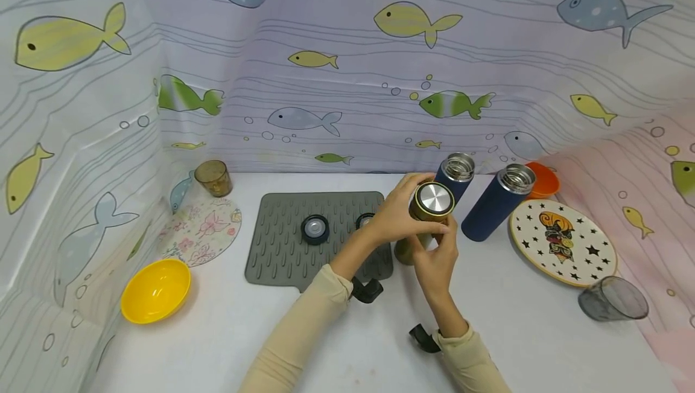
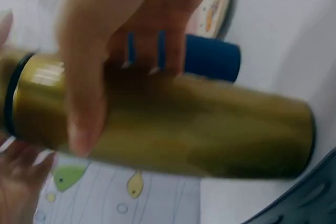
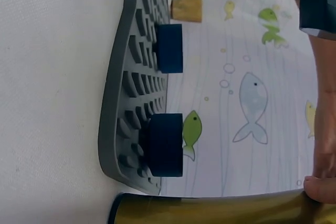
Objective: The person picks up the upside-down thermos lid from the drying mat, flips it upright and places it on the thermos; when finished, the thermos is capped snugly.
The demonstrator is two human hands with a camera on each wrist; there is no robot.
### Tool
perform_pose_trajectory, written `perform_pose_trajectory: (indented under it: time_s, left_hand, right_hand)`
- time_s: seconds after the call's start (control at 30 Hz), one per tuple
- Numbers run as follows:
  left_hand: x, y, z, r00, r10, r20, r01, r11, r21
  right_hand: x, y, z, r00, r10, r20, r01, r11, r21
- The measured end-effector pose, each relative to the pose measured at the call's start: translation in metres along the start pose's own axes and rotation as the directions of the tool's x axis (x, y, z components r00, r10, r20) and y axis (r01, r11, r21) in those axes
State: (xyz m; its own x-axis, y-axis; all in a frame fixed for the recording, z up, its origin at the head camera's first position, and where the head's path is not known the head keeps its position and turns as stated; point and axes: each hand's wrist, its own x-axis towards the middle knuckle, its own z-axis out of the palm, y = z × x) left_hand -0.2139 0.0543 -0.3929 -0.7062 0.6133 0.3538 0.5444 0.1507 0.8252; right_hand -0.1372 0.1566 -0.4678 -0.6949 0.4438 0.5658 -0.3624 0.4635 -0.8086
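A gold thermos [image 2: 210,124] stands upright on the table, its lid with a shiny silver top [image 1: 436,198] in place. My left hand [image 1: 399,215] is wrapped round the upper body, thumb in front and fingers behind. From the near side, my right hand [image 1: 438,263] has its fingers round the lid end, partly cut off in the left wrist view. Close behind are a navy thermos [image 1: 461,177] and, to its right, another navy thermos [image 1: 491,207], both lidless with bare steel necks.
Left of the gold thermos, a grey drying mat [image 1: 277,248] bears a dark lid [image 1: 315,229] and a second lid [image 3: 166,145]. A yellow bowl [image 1: 156,291], floral plate [image 1: 203,233] and brown cup [image 1: 214,178] stand left. Rightward are a starred plate [image 1: 589,242], grey glass [image 1: 613,299] and orange bowl [image 1: 545,182].
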Motion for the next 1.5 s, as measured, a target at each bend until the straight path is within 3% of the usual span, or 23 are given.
perform_pose_trajectory:
  time_s: [0.07, 0.13, 0.3, 0.4, 0.67, 0.73, 0.93, 1.0, 1.07, 1.2, 1.27, 1.37, 1.5]
  left_hand:
    - [-0.001, 0.000, 0.005, 0.997, 0.015, -0.069, -0.011, 0.998, 0.063]
    - [-0.001, 0.000, 0.006, 0.995, 0.042, -0.095, -0.035, 0.997, 0.073]
    - [0.000, 0.001, 0.002, 0.999, 0.039, -0.017, -0.038, 0.998, 0.042]
    - [0.000, 0.002, 0.002, 1.000, 0.026, -0.008, -0.026, 0.997, 0.067]
    - [0.000, -0.001, 0.006, 0.991, 0.026, -0.133, -0.017, 0.998, 0.067]
    - [0.001, -0.002, 0.005, 0.994, 0.035, -0.106, -0.029, 0.998, 0.053]
    - [0.000, -0.005, -0.010, 0.996, 0.044, 0.079, -0.035, 0.994, -0.106]
    - [0.000, -0.004, -0.013, 0.996, 0.047, 0.077, -0.036, 0.990, -0.135]
    - [0.001, -0.003, -0.011, 0.998, 0.042, 0.035, -0.038, 0.992, -0.124]
    - [0.003, -0.001, -0.001, 0.998, 0.008, -0.068, -0.009, 1.000, -0.012]
    - [0.003, -0.001, 0.002, 0.997, -0.003, -0.083, 0.006, 0.999, 0.046]
    - [0.003, -0.002, 0.000, 0.999, 0.021, -0.035, -0.019, 0.998, 0.067]
    - [0.003, -0.001, -0.013, 0.995, 0.044, 0.094, -0.041, 0.998, -0.039]
  right_hand:
    - [-0.001, 0.003, -0.001, 1.000, 0.002, 0.005, -0.002, 1.000, 0.002]
    - [-0.001, 0.003, -0.001, 1.000, 0.011, 0.007, -0.011, 1.000, 0.003]
    - [-0.001, 0.002, -0.001, 1.000, 0.007, 0.002, -0.007, 1.000, 0.003]
    - [-0.001, 0.003, -0.001, 1.000, 0.004, 0.002, -0.004, 1.000, -0.003]
    - [-0.002, 0.004, -0.001, 1.000, 0.002, 0.012, -0.002, 1.000, 0.024]
    - [-0.002, 0.004, -0.001, 1.000, 0.004, 0.016, -0.005, 1.000, 0.027]
    - [-0.001, 0.001, -0.002, 1.000, 0.017, 0.012, -0.017, 1.000, 0.010]
    - [-0.001, 0.000, -0.002, 1.000, 0.018, 0.006, -0.018, 1.000, 0.007]
    - [-0.001, 0.000, -0.002, 1.000, 0.019, 0.003, -0.019, 1.000, 0.007]
    - [-0.001, 0.001, -0.002, 1.000, 0.015, 0.006, -0.015, 1.000, 0.017]
    - [-0.001, 0.001, -0.003, 1.000, 0.017, 0.011, -0.017, 1.000, 0.016]
    - [-0.001, 0.001, -0.003, 1.000, 0.017, 0.014, -0.017, 1.000, 0.011]
    - [-0.002, 0.000, -0.003, 1.000, 0.016, 0.021, -0.016, 1.000, 0.020]
